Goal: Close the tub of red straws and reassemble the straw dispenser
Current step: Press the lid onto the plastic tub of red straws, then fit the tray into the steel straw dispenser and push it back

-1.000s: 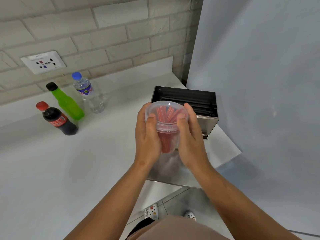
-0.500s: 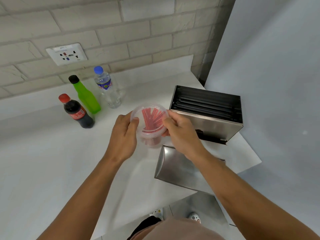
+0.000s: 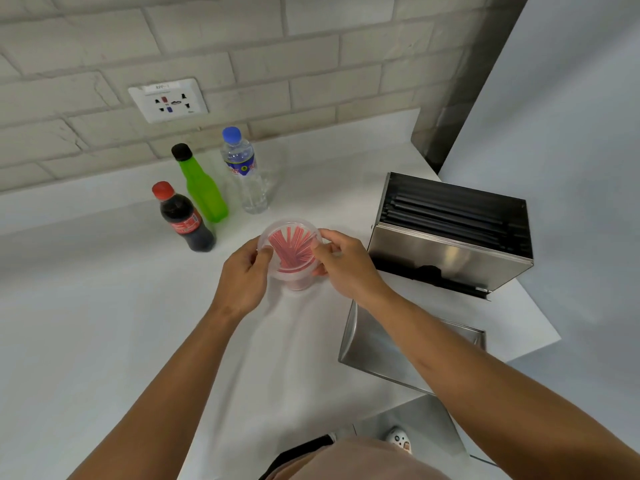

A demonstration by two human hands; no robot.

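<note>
A clear plastic tub of red straws (image 3: pixel 291 251) stands on the white counter with its clear lid on top. My left hand (image 3: pixel 242 278) grips its left rim and my right hand (image 3: pixel 346 268) grips its right rim. To the right stands the open steel straw dispenser (image 3: pixel 446 258), with black straws lying inside it. Its loose steel cover (image 3: pixel 374 348) lies flat on the counter in front of it, partly under my right forearm.
Three bottles stand behind the tub: a cola bottle (image 3: pixel 183 220), a green bottle (image 3: pixel 201 188) and a water bottle (image 3: pixel 246 174). A wall socket (image 3: pixel 168 100) sits on the brick wall. The counter edge (image 3: pixel 533 344) runs close on the right, beside a grey wall.
Both hands have carried the tub away from in front of the dispenser, leftward and down onto the counter near the bottles. The camera view has shifted with it.
</note>
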